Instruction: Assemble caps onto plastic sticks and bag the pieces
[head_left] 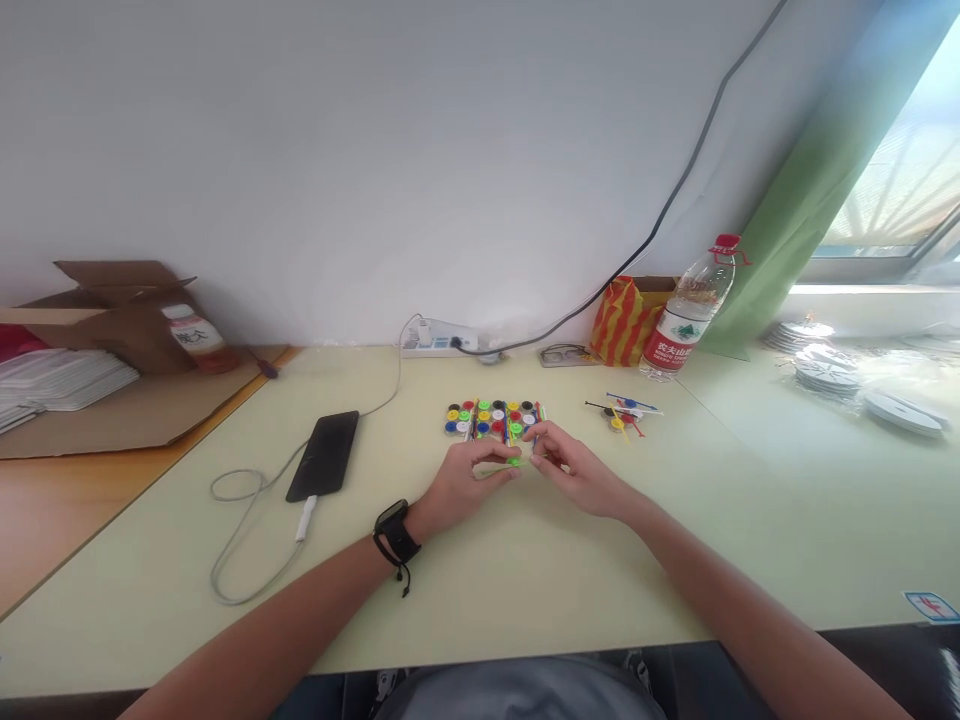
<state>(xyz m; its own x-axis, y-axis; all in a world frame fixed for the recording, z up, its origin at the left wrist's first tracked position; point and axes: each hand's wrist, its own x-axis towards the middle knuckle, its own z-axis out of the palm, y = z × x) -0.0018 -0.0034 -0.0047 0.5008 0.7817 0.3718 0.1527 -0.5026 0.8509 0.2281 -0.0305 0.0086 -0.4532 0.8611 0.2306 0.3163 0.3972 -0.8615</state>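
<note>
My left hand (466, 482) pinches a small bright green plastic piece (514, 461) between thumb and fingers, a little above the table. Facing it, my right hand (574, 468) has its thumb and fingertips brought together; whatever sits between them is too small to name. Just beyond both hands lies a set of colourful round plastic pieces (484, 415) in rows, red, yellow, blue, green, white and black, with thin coloured sticks between the groups. My fingers partly cover its near right side. To the right is a loose pile of similar sticks and discs (626, 412).
A black phone (324, 455) with a white cable lies left. At the wall stand a power strip (441, 338), glasses (567, 354), a striped bag (621, 325) and a tall water bottle (690, 315). Cardboard (187, 400) lies far left, stacked discs (825, 370) far right.
</note>
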